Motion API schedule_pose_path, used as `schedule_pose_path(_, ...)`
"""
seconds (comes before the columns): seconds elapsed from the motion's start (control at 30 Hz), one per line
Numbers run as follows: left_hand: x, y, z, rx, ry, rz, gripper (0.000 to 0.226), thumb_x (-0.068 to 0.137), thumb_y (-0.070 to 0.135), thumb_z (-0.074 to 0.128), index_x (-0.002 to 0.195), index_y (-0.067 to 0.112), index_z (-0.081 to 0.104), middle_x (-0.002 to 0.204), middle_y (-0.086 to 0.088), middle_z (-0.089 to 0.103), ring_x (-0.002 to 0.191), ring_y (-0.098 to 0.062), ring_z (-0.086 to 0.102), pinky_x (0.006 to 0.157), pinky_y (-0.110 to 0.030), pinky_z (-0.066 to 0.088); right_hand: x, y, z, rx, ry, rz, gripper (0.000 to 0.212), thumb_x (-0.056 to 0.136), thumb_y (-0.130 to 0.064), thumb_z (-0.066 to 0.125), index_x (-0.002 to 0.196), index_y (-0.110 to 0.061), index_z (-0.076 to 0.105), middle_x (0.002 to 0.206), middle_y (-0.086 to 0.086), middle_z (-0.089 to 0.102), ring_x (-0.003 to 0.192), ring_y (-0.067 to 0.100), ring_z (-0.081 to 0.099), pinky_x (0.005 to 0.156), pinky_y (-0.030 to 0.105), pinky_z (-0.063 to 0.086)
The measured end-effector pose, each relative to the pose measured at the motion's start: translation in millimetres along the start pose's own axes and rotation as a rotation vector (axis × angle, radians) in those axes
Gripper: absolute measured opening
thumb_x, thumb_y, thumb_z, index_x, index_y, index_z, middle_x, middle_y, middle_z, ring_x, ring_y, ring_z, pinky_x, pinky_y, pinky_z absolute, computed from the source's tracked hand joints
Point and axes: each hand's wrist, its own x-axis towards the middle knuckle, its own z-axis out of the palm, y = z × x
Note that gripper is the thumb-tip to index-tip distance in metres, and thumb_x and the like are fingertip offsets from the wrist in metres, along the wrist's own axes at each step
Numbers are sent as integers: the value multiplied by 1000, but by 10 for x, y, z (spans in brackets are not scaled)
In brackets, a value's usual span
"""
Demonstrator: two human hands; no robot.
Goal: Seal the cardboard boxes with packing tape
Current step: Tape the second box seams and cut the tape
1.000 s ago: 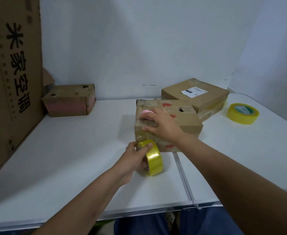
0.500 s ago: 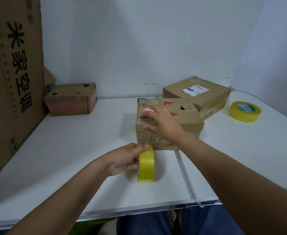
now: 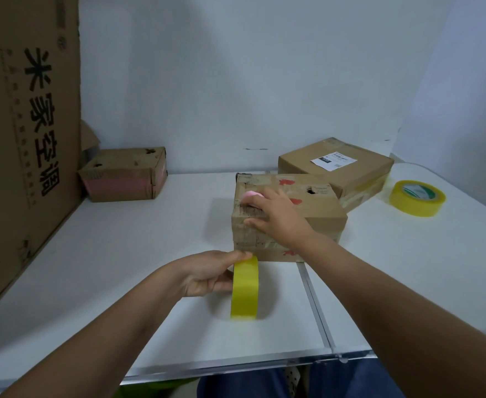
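A worn cardboard box point(image 3: 319, 208) with red marks lies in the middle of the white table point(image 3: 121, 254). My right hand point(image 3: 279, 216) rests on the box's near left top corner, with a small pink object point(image 3: 250, 194) under its fingers. My left hand point(image 3: 207, 272) grips a yellow tape roll point(image 3: 244, 288), which stands on edge on the table just in front of the box. Whether a strip runs from the roll to the box cannot be seen.
A larger box with a white label point(image 3: 336, 165) sits behind the middle box. A second yellow tape roll point(image 3: 417, 198) lies flat at the right. A small pink-sided box point(image 3: 124, 175) is at the back left, next to a tall printed carton point(image 3: 26, 133). A seam point(image 3: 316, 308) splits the table.
My left hand has drawn the tape roll back toward me, away from the box's front face, and turned it edge-on. My right hand has stayed on the box.
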Motion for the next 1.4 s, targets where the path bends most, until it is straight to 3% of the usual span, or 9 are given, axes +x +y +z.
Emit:
schedule_pose_path(0.17,56,-63,57,-45,27,116,30,96,36,59,115,13,65,98,-6,72,99,-24,69,88,-37,58,-8,12,-39,107,-34,28,39,93,-37,61,129,-23,58,126,2,52,121,20,41,102,30,36)
schedule_pose_path(0.33,88,-154,74,-136,167,169,33,95,28,62,117,4,58,102,-17,72,92,-26,69,75,-33,57,-102,0,-174,349,70,91,39,103,-9,37,137,-20,52,123,9,58,114,21,54,96,26,40)
schedule_pose_path(0.43,89,-197,65,-145,188,176,34,95,25,61,119,0,59,100,-16,73,91,-26,69,76,-33,56,-196,-13,-232,378,80,144,38,102,-12,41,139,-17,47,127,8,57,114,21,54,89,23,38)
schedule_pose_path(0.6,116,-243,95,-176,233,210,42,97,26,59,124,-5,56,114,-24,68,108,-39,65,89,-40,54,-318,-67,-283,373,22,174,24,99,-21,52,120,-13,56,104,2,59,92,16,54,67,23,40)
schedule_pose_path(0.73,116,-267,125,-186,266,239,39,97,29,59,120,-2,56,116,-28,65,95,-34,64,93,-46,52,-381,-164,-237,270,-49,46,17,93,-21,60,108,-12,62,98,3,64,89,20,56,74,32,42)
schedule_pose_path(0.9,107,-236,150,-178,265,262,16,95,23,61,102,10,54,99,-22,60,90,-32,57,80,-43,45,-381,-158,-87,109,-92,-15,7,91,-28,59,97,-28,64,104,-11,62,118,13,38,98,40,26)
schedule_pose_path(1.07,104,-209,163,-169,255,271,19,91,21,66,99,11,52,97,-21,60,90,-34,58,82,-44,45,-394,-148,-32,2,-62,-95,11,93,-34,55,96,-27,63,102,-9,61,122,14,30,91,35,16)
schedule_pose_path(1.27,104,-211,146,-161,259,262,13,93,17,63,95,10,52,103,-29,62,90,-35,61,80,-42,48,-375,-111,-13,-125,-117,-130,17,97,-32,50,97,-20,62,112,0,57,127,17,28,98,42,28)
schedule_pose_path(1.4,99,-197,125,-187,273,266,15,92,18,65,90,12,51,100,-24,64,90,-33,62,75,-37,51,-358,-48,-131,-197,-272,-117,14,92,-19,49,78,-23,48,111,-1,53,133,18,28,103,43,38)
